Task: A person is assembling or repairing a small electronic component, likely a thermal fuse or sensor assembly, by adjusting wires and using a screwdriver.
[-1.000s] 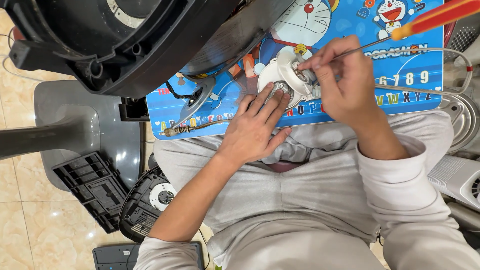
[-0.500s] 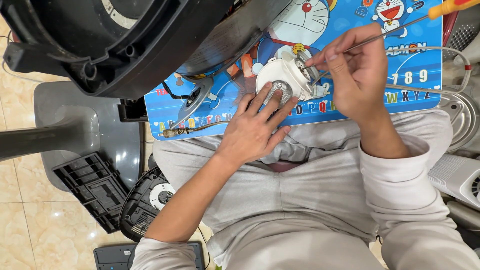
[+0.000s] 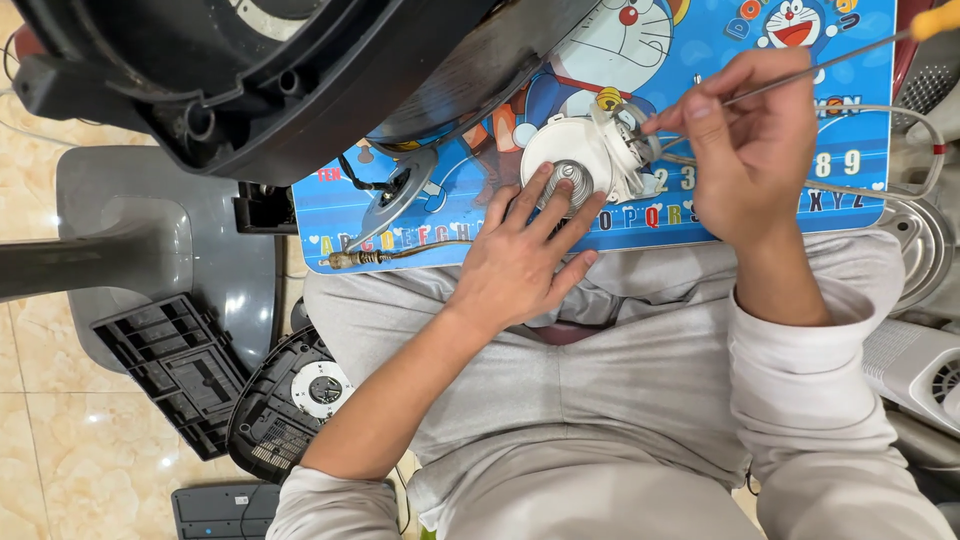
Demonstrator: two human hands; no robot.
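A round white part point(image 3: 577, 160) with a metal spring coil at its centre lies on a blue cartoon-printed board point(image 3: 440, 215) across my lap. My left hand point(image 3: 525, 255) rests flat on it, fingers spread over the coil and pressing the part down. My right hand point(image 3: 755, 145) pinches a thin screwdriver point(image 3: 830, 62) with an orange handle, its tip at the part's right edge where wires attach.
A large black appliance housing point(image 3: 270, 70) looms over the board's upper left. A grey base point(image 3: 150, 240), a black grille piece point(image 3: 175, 365) and a round black cover point(image 3: 290, 400) lie on the tiled floor at left. A metal bowl point(image 3: 915, 250) and white vent point(image 3: 920, 370) sit right.
The view has shifted slightly; both hands and the white part sit a little higher in the picture. My hands keep the same grip on the part and the screwdriver.
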